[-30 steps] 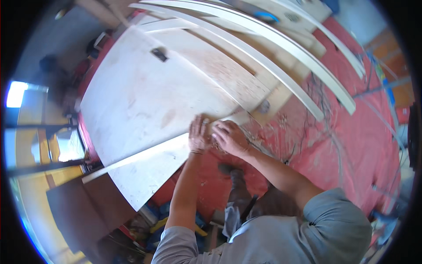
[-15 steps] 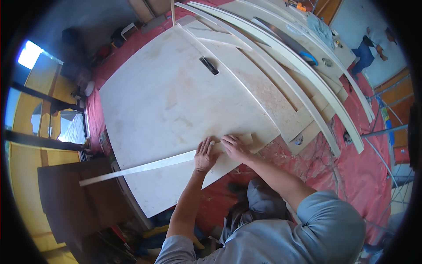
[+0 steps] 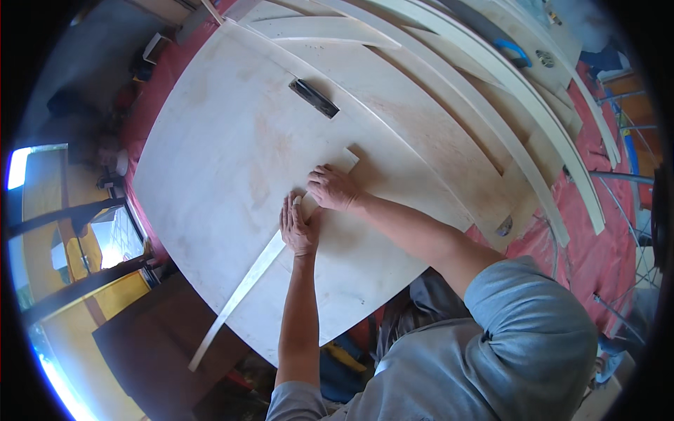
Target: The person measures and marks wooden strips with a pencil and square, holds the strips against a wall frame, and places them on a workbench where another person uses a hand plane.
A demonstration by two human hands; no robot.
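Observation:
A long, narrow white wooden strip [image 3: 246, 284] lies slantwise across a large pale board [image 3: 217, 147], its near-left end jutting past the board's edge. My left hand [image 3: 300, 223] presses on the strip from above, fingers together, with something white round one digit. Just beyond it, near the strip's far end, my right hand [image 3: 332, 188] is closed over the same strip with bent fingers. What lies beneath both palms is hidden. Farther back on the board rests a black tool, perhaps a hand plane [image 3: 314, 97].
Long curved white strips [image 3: 484, 63] lie over panels at the right, near a blue-handled saw [image 3: 514, 52]. Red sheeting [image 3: 597, 203] covers the surface below. A dark brown panel [image 3: 151, 337] stands at the lower left, and metal rods [image 3: 621, 175] cross at the right.
Both hands and the strip have shifted farther onto the board, and the strip has swung to a steeper slant. The whole view has turned and moved closer.

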